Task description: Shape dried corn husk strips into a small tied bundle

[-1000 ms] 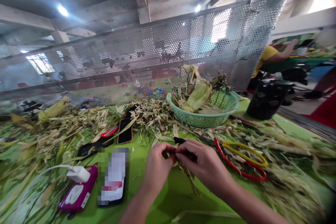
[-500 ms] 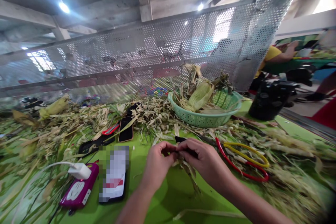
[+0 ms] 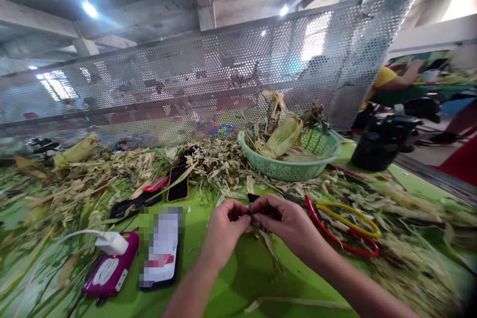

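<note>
Both my hands meet over the green table, just in front of me. My left hand and my right hand pinch a small dark object between their fingertips, with dried husk strips hanging below it. The fingers of both hands are curled closed around it. Large scissors with red and yellow handles lie just right of my right hand.
A green basket holds corn in husk. Husk scraps cover the table. A phone, a purple power strip with a white plug and another phone lie left. A perforated metal screen stands behind. A person in yellow sits far right.
My hands stay together on the dark object with only slight finger shifts. The view has drifted a little.
</note>
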A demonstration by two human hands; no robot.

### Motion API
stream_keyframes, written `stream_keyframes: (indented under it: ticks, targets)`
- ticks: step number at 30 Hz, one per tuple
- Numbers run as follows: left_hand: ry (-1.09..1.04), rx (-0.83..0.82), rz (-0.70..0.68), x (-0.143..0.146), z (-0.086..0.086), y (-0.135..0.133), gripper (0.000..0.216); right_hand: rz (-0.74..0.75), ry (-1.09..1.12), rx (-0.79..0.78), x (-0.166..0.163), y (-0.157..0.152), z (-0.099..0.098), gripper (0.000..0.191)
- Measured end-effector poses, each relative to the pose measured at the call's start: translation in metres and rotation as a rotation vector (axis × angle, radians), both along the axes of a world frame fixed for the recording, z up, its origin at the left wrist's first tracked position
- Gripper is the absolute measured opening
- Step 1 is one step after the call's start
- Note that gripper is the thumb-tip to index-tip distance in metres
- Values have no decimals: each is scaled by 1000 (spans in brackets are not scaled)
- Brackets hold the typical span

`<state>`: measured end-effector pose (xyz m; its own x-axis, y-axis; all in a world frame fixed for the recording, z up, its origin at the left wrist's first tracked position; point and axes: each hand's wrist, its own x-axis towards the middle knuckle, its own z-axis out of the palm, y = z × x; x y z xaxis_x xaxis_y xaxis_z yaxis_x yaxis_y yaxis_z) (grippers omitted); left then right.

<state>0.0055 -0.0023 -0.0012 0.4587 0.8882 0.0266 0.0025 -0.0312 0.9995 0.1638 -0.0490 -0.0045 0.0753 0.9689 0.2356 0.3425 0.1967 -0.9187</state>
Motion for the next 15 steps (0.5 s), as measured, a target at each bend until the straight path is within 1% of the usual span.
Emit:
stream_keyframes:
  ticks: [8,12,15]
  targets:
    - [-95,-107,-35,-1,-1,1,17,-38,28,26,-1,-2,9,12]
    - [-126,-173,-40,-1,1,0,22,-48,5,29,2,0,5,13]
    - [-149,-193,-57,-1,3,-1,26,-61,-25,44,3,0,3,12]
